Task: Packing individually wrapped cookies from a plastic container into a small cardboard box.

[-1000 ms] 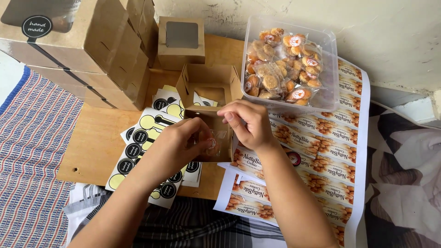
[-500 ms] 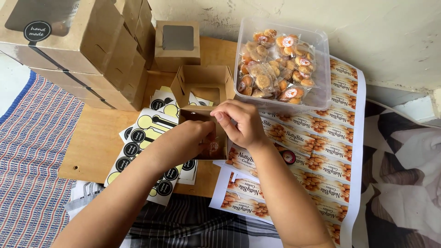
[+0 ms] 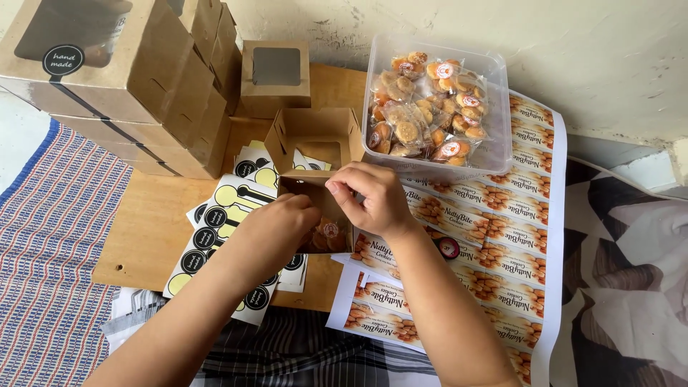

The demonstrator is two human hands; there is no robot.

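Observation:
A small brown cardboard box (image 3: 324,236) with a clear window lies on the wooden board, wrapped cookies showing through its front. My left hand (image 3: 276,228) grips its left side. My right hand (image 3: 371,197) pinches its top flap from the right. Just behind stands an open, unfolded brown box (image 3: 314,136). A clear plastic tub (image 3: 502,122) of wrapped cookies sits at the back right.
Stacked closed window boxes (image 3: 122,79) with round black stickers fill the back left, one single box (image 3: 276,75) behind. Sheets of round black stickers (image 3: 215,229) lie left of my hands. Printed cookie label sheets (image 3: 502,244) spread to the right. A striped cloth (image 3: 50,251) lies left.
Both hands stay on the small box, my fingers shifting on its top flap. The view has shifted slightly.

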